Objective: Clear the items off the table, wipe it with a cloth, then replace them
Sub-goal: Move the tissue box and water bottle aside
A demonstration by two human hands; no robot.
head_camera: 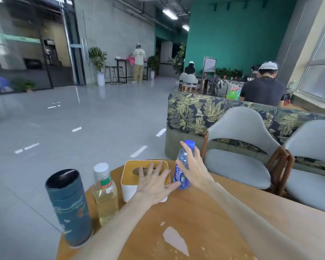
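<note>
A round wooden table (204, 218) holds a dark teal canister (69, 207) at its left edge. Beside the canister stands a white-capped bottle of pale yellow liquid (105, 196). Further in come a white tissue box with a wooden lid (128, 184) and an upright blue-capped water bottle (182, 177). My left hand (154, 184) is spread flat over the tissue box's near right corner, holding nothing. My right hand (192, 166) lies against the near side of the water bottle. Its fingers are apart and not closed round the bottle.
Two grey padded chairs (238, 166) (311, 156) stand close at the table's right, with a leaf-patterned sofa (195, 111) behind them. A person in a dark shirt (261, 91) sits beyond the sofa. Open grey floor (64, 128) lies to the left.
</note>
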